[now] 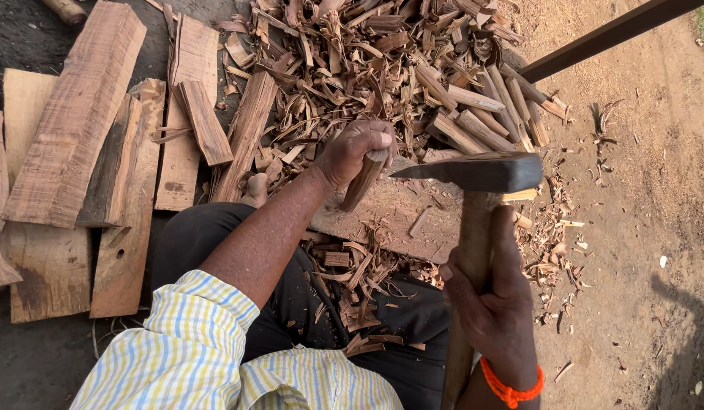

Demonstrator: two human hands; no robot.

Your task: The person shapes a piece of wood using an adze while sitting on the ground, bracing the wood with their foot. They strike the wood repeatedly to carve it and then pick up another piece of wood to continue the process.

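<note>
A short wooden stick (363, 181) is gripped near its top by the closed fingers of the left hand (354, 152) and held tilted, its lower end resting on a flat wooden block (397, 220). The wooden handle of an adze (481, 173) is clasped by the wrapped fingers of the right hand (490, 304), the dark metal head raised just beside the left fingers. Wood shavings (382, 61) are heaped beyond the left fingers, and rough planks (78, 121) lie well apart from them.

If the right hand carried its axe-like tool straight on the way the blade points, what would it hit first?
Probably the wooden stick held upright by the left hand. The right hand holds the tool with its edge aimed at the stick, though depth is unclear.
</note>
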